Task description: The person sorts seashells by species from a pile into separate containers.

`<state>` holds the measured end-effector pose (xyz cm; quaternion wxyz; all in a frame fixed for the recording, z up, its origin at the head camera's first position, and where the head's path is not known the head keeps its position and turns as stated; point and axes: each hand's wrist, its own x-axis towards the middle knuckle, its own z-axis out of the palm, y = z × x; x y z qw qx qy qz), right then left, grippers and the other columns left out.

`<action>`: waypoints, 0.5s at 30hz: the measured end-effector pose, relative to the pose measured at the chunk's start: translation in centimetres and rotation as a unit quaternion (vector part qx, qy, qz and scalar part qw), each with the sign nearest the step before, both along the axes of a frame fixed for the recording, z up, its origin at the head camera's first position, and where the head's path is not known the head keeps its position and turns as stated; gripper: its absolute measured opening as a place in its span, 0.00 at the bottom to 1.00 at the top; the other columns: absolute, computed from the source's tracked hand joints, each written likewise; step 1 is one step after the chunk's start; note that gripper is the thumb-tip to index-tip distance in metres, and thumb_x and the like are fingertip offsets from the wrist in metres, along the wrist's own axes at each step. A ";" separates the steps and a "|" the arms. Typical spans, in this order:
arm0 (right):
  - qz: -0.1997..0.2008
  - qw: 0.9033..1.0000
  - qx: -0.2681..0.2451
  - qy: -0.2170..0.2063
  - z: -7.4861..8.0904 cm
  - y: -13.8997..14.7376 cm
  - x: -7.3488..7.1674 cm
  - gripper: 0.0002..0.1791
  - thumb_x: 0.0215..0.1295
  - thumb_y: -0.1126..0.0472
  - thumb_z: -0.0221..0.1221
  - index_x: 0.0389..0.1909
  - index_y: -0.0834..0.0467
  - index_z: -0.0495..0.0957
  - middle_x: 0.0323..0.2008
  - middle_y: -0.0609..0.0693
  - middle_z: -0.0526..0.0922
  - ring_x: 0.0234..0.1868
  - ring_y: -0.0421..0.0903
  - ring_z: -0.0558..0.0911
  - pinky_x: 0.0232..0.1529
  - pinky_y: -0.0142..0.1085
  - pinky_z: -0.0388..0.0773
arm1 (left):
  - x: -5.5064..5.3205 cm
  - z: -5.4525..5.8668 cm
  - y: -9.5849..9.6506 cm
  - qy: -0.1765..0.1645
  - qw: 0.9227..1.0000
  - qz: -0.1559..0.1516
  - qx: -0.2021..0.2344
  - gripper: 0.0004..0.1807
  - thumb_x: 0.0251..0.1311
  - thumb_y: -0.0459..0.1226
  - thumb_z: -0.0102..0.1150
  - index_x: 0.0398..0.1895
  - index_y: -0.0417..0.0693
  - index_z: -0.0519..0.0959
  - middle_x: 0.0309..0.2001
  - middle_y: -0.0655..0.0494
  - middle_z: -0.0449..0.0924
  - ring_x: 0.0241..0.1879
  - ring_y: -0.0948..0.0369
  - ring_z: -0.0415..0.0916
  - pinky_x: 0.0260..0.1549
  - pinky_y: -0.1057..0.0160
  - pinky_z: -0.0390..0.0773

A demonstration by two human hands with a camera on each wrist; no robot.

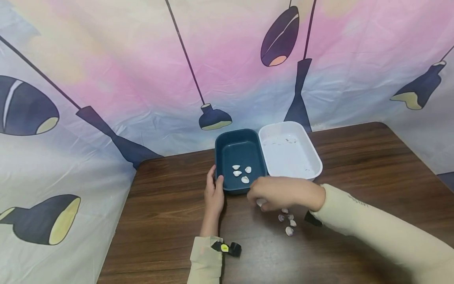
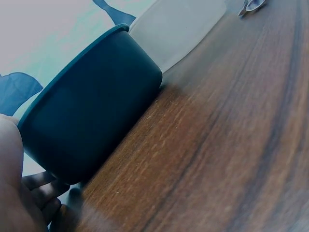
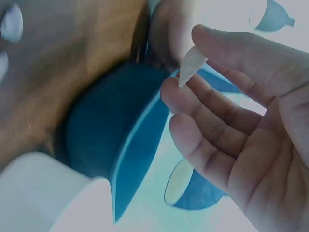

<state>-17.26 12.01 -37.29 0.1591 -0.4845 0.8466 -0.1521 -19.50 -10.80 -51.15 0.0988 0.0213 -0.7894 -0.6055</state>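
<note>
My right hand point(image 1: 283, 193) pinches a white seashell point(image 3: 192, 65) between thumb and fingertips, above the table just off the near right corner of the dark teal tray point(image 1: 241, 139). In the right wrist view the shell stands edge-on by the tray's rim. Several white shells point(image 1: 245, 180) lie on the tray's floor in its near half. With fingers along the left wall and thumb at the near left corner, my left hand point(image 1: 214, 195) holds the tray. Several more shells point(image 1: 289, 231) lie loose on the table, below the right wrist.
Right beside the teal tray stands a white tray point(image 1: 289, 148) with small dark specks on its floor. Both rest on a brown wood-grain table point(image 1: 159, 221), near its back edge. Behind hangs a cloth point(image 1: 142, 59) printed with lamps.
</note>
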 end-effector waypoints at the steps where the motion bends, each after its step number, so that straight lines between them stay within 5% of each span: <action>1: 0.002 1.000 -0.007 0.002 0.1 -0.1 -0.5 0.10 0.58 0.72 0.70 0.36 0.54 0.86 0.32 0.42 0.84 0.32 0.36 0.77 0.38 0.33 0.79 | 0.0 0.0 0.0 0.000 1.000 0.000 -0.001 0.28 0.84 0.44 0.45 0.83 0.54 0.61 0.79 0.46 0.64 0.77 0.47 0.63 0.74 0.38 0.60; 8: -0.021 0.999 -0.027 0.026 0.3 -0.6 -3.8 0.07 0.65 0.70 0.68 0.41 0.57 0.88 0.37 0.48 0.88 0.35 0.41 0.82 0.44 0.41 0.83 | 0.0 0.0 -0.2 0.003 1.000 -0.003 -0.006 0.28 0.84 0.43 0.45 0.83 0.54 0.61 0.79 0.44 0.63 0.77 0.46 0.61 0.73 0.38 0.61; 15: -0.068 0.997 -0.028 0.029 -1.1 -1.0 -6.9 0.09 0.67 0.70 0.66 0.45 0.59 0.89 0.43 0.52 0.89 0.42 0.45 0.85 0.50 0.44 0.84 | 0.0 -0.1 -0.1 0.002 1.000 -0.007 -0.006 0.28 0.84 0.45 0.44 0.83 0.58 0.61 0.80 0.46 0.61 0.78 0.47 0.60 0.74 0.37 0.60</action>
